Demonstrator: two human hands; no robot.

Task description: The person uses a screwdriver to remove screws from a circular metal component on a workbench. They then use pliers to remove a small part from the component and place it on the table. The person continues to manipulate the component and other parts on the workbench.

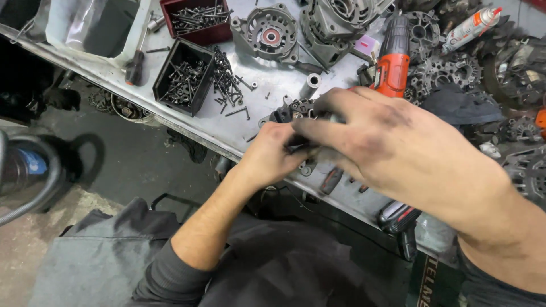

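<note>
My left hand (272,156) is closed around a small dark metal part (297,108) at the near edge of the grey workbench (187,122). My right hand (387,145), smeared with grease, reaches over from the right. Its fingertips pinch the same part where it meets my left fingers. Most of the part is hidden under both hands; only its dark toothed top shows above them.
An orange cordless drill (392,62) lies just behind my hands. Two black trays of screws (182,79) and loose screws (227,79) lie left. Grey alternator housings (270,31) sit at the back, a spray can (472,25) at top right, a screwdriver (136,62) far left.
</note>
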